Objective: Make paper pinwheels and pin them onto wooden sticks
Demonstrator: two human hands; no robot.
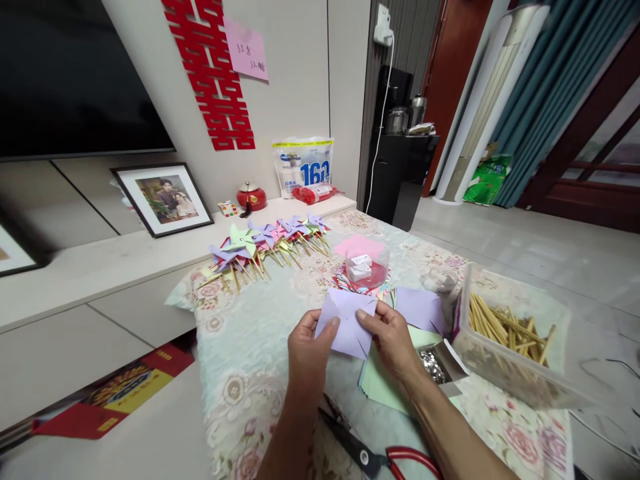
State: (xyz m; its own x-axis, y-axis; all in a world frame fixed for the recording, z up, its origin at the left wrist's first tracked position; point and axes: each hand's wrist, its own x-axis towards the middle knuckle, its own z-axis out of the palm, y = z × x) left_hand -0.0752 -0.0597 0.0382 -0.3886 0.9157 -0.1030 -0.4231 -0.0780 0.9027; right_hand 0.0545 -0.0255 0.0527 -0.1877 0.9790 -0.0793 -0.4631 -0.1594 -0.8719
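A square sheet of purple paper (346, 313) is held up between both hands, with slits cut in from its corners and a small dark dot near its middle. My left hand (311, 340) grips its left edge, thumb on top. On the right edge, my right hand (393, 333) pinches it the same way. Below the hands lie scissors (367, 457) with red handles, partly hidden by my right forearm. Green paper (383, 383) and more purple paper (420, 308) lie beside my right hand, next to a small box of shiny metal pieces (433, 367).
Finished paper pinwheels (267, 240) on sticks lie at the table's far left. A clear plastic tub (505, 373) of wooden sticks stands at the right. Behind the hands is a round clear container (367, 267) on patterned paper.
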